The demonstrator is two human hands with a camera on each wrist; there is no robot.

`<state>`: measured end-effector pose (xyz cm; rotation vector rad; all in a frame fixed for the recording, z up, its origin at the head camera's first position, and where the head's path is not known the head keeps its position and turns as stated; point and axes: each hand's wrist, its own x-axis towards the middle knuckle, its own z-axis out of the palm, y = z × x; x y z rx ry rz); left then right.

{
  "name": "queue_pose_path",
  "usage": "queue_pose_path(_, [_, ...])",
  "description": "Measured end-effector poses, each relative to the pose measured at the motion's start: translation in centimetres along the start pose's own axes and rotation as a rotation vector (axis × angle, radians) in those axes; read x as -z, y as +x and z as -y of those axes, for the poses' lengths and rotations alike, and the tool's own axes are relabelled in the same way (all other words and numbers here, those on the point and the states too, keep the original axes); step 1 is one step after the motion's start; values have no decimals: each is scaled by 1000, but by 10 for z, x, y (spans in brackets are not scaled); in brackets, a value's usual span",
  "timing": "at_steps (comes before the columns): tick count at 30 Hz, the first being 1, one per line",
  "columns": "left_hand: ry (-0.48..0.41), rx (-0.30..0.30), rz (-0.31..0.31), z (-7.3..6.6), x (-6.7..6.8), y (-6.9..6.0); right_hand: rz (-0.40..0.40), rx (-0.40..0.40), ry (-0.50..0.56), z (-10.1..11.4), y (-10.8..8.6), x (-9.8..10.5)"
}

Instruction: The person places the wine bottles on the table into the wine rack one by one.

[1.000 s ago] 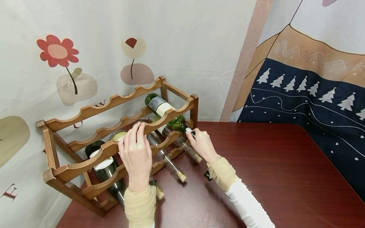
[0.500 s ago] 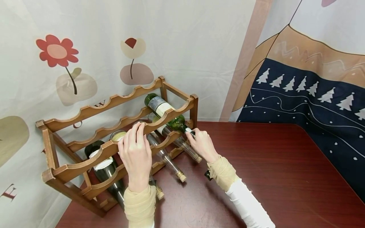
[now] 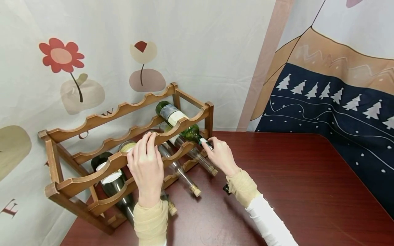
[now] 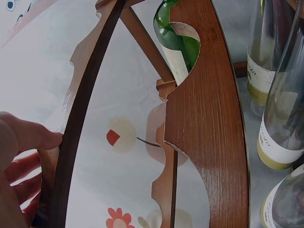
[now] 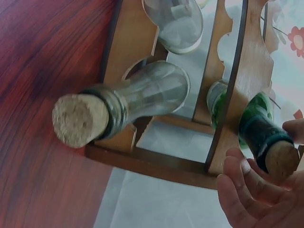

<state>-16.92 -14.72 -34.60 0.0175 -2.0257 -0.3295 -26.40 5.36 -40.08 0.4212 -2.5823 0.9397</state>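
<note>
In the head view, a slatted wooden wine rack [image 3: 123,108] stands on the table. My left hand [image 3: 146,167] grips its front top rail; in the left wrist view the thumb [image 4: 50,138] lies on one side of that rail, the fingers on the other. A green wine bottle [image 3: 175,116] with a pale label lies in the top tier at the right end, neck towards me. My right hand [image 3: 222,157] loosely holds this neck, with thumb and fingers on opposite sides. The right wrist view shows its cork [image 5: 282,160] between them.
Clear corked bottles [image 3: 183,176] lie in the lower tiers, their necks jutting out over the table [image 3: 292,184]. A dark bottle [image 3: 112,181] lies at the rack's left end. Printed cloth [image 3: 215,51] hangs close behind the rack.
My right hand has shifted slightly to the right along the green wine bottle's neck, so more of the neck shows. The left hand has stayed on the rail.
</note>
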Motion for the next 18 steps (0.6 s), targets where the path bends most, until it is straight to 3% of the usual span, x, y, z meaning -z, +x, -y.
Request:
queue_pose_path(11, [-14,2,-28,1,-2,0,-89,2,-5,-25,-13,20])
queue_pose_path(18, [-43,-1,-80,0,-4,1,-205,-34,-34,-49,-26,43])
